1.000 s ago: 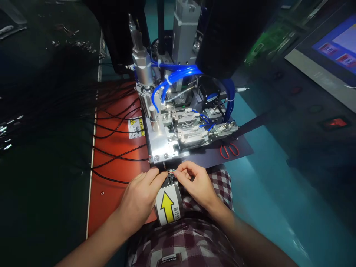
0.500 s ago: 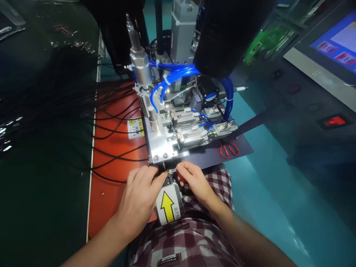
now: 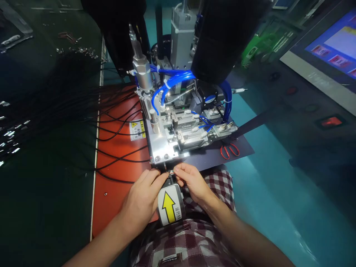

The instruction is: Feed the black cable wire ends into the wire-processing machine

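Between the left hand (image 3: 141, 193), its grip unclear, and the pinching right hand (image 3: 194, 181), a part (image 3: 171, 172) is apparently being positioned; fine alignment seems needed next.

The part (image 3: 171, 172) at 6 o'clock, partly covered by the left hand (image 3: 143, 193) and right hand (image 3: 194, 182), is too small to identify; the display screen (image 3: 336, 42) at 2 o'clock is cut by the right edge; cable ends (image 3: 19, 140) at 9 o'clock are blurred.
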Motion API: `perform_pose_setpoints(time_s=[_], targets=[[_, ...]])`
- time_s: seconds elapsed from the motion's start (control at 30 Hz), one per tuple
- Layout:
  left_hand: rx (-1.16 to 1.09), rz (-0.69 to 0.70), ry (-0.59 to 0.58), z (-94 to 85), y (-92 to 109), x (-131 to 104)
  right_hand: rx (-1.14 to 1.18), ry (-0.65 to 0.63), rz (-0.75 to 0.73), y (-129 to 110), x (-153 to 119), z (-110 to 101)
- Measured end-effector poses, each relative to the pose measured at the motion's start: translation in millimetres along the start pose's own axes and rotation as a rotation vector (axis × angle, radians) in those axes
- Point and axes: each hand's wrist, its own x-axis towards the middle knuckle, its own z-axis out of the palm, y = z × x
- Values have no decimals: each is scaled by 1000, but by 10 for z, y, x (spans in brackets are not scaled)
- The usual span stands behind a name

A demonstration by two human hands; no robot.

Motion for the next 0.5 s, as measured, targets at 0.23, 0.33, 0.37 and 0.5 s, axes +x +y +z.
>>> perform_pose_setpoints(time_s=[0.23, 0.33, 0.37, 0.5], targets=[[47, -40, -54, 2, 31, 4, -41, -18, -36, 23, -6, -4], [69, -50, -93, 0, 37, 1, -85, 14, -83, 30, -10, 10], [73, -59, -111, -1, 47, 5, -99, 24, -94, 32, -9, 16], [94, -90, -144, -6, 102, 30, -60, 31, -89, 34, 9, 40]])
